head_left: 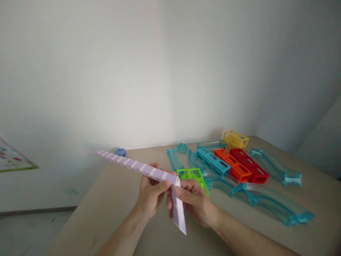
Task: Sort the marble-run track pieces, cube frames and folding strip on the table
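A lilac and white snake puzzle, made of wedge-shaped segments, is held above the table. Its long straight run points away to the upper left, and a short end bends down toward me. My left hand is closed around the long run near the bend, thumb on the near side. At the bend and the short end, my right hand grips the puzzle with its thumb on top. Some fingers of both hands are hidden behind the segments.
On the table lie clear teal track pieces at the right. Blue, orange and red block frames lie beyond my right hand, near a green frame and a yellow frame. A blue piece sits at the far edge.
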Demonstrator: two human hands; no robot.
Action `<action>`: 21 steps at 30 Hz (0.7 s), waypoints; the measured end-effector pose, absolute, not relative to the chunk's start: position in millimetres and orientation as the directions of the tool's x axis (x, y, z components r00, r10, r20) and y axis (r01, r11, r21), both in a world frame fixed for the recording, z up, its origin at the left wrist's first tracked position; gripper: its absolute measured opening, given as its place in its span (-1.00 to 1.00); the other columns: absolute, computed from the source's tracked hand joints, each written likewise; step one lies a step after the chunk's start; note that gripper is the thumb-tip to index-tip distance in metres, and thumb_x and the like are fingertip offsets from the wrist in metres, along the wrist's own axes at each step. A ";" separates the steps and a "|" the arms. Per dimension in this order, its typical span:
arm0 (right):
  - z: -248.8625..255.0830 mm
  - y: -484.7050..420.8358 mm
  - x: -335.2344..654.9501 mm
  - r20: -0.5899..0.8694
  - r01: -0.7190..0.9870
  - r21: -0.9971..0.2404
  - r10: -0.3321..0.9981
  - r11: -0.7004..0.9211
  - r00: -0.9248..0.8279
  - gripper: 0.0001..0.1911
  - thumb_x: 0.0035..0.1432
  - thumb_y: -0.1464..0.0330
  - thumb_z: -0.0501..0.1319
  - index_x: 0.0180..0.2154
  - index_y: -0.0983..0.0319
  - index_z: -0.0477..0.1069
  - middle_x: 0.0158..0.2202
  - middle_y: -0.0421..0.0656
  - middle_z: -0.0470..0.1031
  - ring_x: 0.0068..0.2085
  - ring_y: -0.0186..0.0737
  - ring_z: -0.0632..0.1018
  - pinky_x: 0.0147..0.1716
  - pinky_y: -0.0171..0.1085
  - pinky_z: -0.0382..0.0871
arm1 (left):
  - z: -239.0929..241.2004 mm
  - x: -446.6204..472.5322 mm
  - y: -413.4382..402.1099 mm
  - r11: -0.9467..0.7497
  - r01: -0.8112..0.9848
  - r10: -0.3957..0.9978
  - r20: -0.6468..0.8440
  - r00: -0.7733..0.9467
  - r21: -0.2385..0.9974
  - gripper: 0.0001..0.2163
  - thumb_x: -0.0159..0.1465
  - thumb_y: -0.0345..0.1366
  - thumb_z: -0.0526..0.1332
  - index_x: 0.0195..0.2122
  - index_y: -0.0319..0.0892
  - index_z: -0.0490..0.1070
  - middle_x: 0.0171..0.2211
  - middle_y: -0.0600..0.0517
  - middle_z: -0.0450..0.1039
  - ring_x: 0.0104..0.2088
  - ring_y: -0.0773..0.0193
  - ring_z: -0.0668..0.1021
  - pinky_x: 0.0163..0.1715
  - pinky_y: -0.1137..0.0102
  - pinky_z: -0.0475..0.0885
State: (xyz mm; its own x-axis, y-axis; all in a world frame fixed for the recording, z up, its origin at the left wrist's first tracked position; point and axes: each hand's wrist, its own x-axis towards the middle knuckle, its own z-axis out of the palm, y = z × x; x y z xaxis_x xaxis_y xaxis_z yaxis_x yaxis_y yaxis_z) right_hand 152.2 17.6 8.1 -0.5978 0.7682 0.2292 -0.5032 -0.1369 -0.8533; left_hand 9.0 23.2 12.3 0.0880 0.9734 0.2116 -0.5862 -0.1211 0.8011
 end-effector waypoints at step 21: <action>3.3 20.3 151.3 0.165 -0.396 -0.918 0.907 -0.002 -0.387 -0.64 0.21 0.11 0.19 -0.25 0.31 0.43 -0.46 -0.11 0.54 -0.53 -0.26 0.52 -0.50 -0.31 0.38 | 17.4 9.9 27.1 -0.180 -0.589 0.961 0.269 0.066 0.788 -0.77 0.17 -0.25 0.34 -0.22 -0.14 0.33 -0.23 -0.05 0.58 -0.15 0.09 0.60 -0.20 0.27 0.47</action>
State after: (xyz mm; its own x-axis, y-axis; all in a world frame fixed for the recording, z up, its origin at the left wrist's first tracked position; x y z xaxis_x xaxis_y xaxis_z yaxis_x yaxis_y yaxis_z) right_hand 151.3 20.3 3.3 -0.3874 0.9071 0.1648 -0.3955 -0.0020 -0.9184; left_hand 9.9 27.1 17.4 0.0663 0.9610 0.2686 -0.5888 -0.1797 0.7881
